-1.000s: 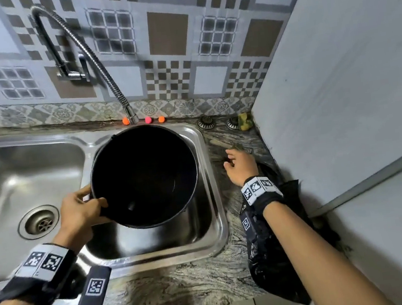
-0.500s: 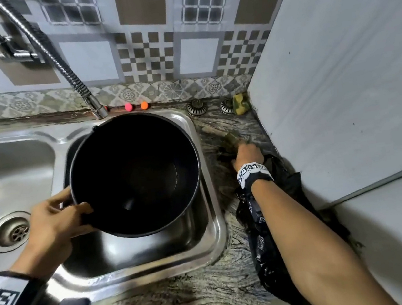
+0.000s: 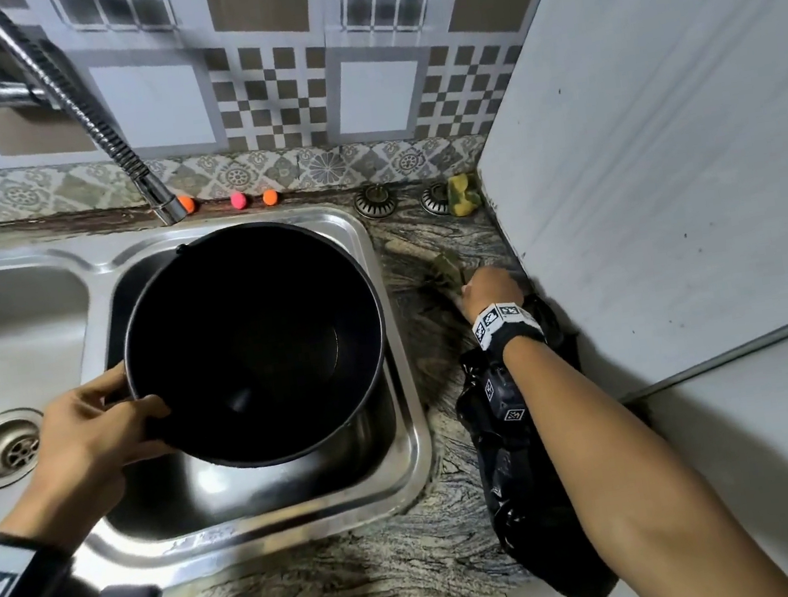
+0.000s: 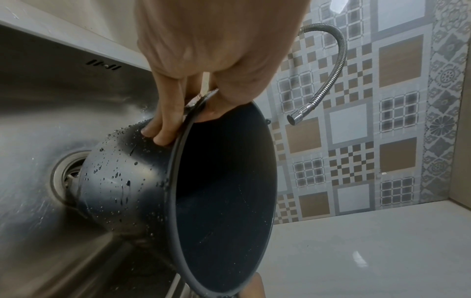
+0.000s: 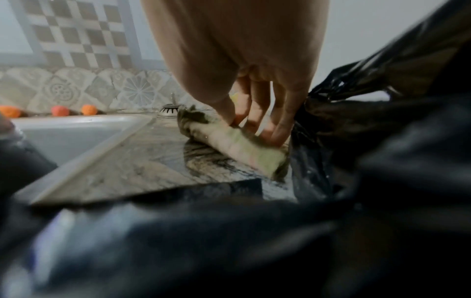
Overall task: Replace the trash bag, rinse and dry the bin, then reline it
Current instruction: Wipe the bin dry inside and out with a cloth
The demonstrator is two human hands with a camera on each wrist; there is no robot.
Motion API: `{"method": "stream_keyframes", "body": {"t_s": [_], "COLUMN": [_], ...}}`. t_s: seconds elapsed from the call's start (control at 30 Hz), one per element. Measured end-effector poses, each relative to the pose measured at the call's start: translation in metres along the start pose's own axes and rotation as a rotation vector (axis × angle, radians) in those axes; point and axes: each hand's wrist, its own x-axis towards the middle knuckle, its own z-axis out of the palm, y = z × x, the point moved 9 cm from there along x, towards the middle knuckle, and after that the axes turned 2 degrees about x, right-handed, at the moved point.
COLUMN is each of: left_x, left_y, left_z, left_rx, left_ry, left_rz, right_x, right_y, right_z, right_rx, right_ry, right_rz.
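The black bin (image 3: 257, 341) stands tilted in the right sink basin (image 3: 405, 472), and its outside (image 4: 122, 181) is beaded with water drops. My left hand (image 3: 137, 397) grips its near-left rim, thumb inside and fingers outside, which the left wrist view shows close up at the left hand (image 4: 188, 121). My right hand (image 3: 480, 287) is down on the counter to the right of the sink. There the right hand (image 5: 244, 125) pinches a dirty yellow-green cloth (image 5: 237, 145), also seen as the cloth (image 3: 445, 269). A black trash bag (image 3: 522, 491) lies under my right forearm.
A flexible metal faucet hose (image 3: 110, 135) hangs over the sink's back edge. The left basin has a drain (image 3: 6, 449). A yellow sponge (image 3: 463, 194), two metal strainers (image 3: 374, 200) and small coloured balls (image 3: 238, 200) line the back. A grey wall panel (image 3: 658, 113) closes the right side.
My right hand has moved forward and right along the counter and closed its fingers on the cloth. The left hand keeps its hold on the bin's rim. The view has shifted right.
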Motion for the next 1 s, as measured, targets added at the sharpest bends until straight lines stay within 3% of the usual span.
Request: {"method": "stream_keyframes", "body": {"t_s": [0.17, 0.3, 0.47, 0.63, 0.77, 0.87, 1.0], "left_x": [-0.003, -0.005, -0.005, -0.006, -0.008, -0.009, -0.007], "left_y": [0.004, 0.004, 0.002, 0.004, 0.005, 0.005, 0.001], "left_z": [0.0, -0.002, -0.006, -0.003, -0.002, -0.003, -0.011], "left_rx": [0.011, 0.026, 0.028, 0.043, 0.036, 0.028, 0.009], "left_ry": [0.023, 0.045, 0.085, 0.114, 0.123, 0.135, 0.171], "left_rz": [-0.022, -0.023, -0.039, -0.034, -0.027, -0.029, -0.045], "right_x": [0.007, 0.003, -0.015, -0.017, -0.019, -0.017, -0.017], "right_y": [0.018, 0.011, -0.023, -0.034, -0.052, -0.034, -0.005], "right_z": [-0.007, -0.007, 0.006, 0.014, 0.01, -0.018, -0.056], "right_rx": [0.108, 0.129, -0.262, -0.428, -0.472, -0.205, 0.429], "right_ry": [0.059, 0.073, 0.063, -0.003, -0.03, 0.025, 0.022], "right_rz": [0.115, 0.003, -0.267, -0.226, -0.308, -0.159, 0.064]}}
